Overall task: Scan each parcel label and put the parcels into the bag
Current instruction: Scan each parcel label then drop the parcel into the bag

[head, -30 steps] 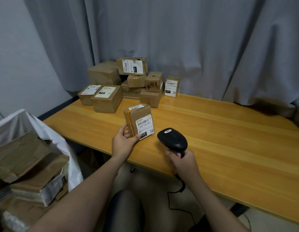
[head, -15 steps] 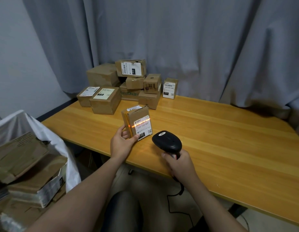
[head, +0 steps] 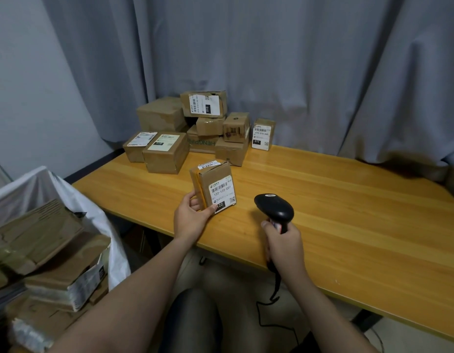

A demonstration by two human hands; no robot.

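Gripping the labelled parcel [head: 213,186] upright on the tabletop [head: 335,200] with my left hand [head: 193,217] fingers, my right hand [head: 284,243] clasping the barcode scanner [head: 274,207], I judge several boxes already in the bag [head: 106,225] and the stack [head: 165,155] behind left to scan.

Brown parcel [head: 212,186] upright at the table's [head: 348,200] near edge, its white label [head: 222,193] facing the black scanner [head: 274,207] there.

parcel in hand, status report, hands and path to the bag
Left hand grips parcel, upright on table. Right hand holds scanner beside it, no beam showing. Bag at left, path looks clear.
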